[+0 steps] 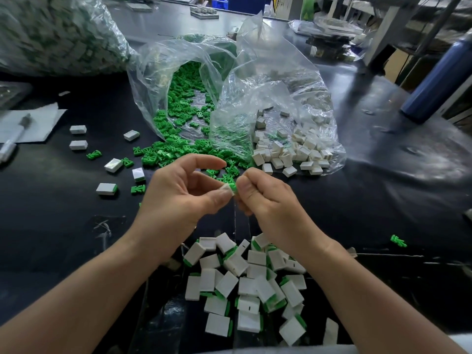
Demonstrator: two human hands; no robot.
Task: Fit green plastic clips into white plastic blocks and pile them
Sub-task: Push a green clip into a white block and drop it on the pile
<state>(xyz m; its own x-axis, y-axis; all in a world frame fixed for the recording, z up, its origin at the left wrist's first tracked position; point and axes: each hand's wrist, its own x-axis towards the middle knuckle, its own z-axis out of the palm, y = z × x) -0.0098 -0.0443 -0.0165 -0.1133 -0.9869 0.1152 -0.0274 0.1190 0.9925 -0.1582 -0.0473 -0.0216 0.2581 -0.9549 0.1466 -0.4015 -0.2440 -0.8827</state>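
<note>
My left hand [184, 192] and my right hand [265, 200] meet above the black table, both pinching one small piece: a green clip [232, 186] sits in a white block [226, 188] that is mostly hidden by my fingertips. Loose green clips [178, 149] spill from an open clear bag just beyond my hands. White blocks [288, 152] lie in a second clear bag to the right. A pile of white blocks with green clips fitted [245, 284] lies near the table's front edge, under my wrists.
Several single white blocks [112, 165] and green clips [94, 155] lie scattered at left. A large full bag [56, 34] sits far left, paper with a pen [18, 135] beside it. A blue bottle [434, 80] stands at right. One stray clip [398, 240] lies at right.
</note>
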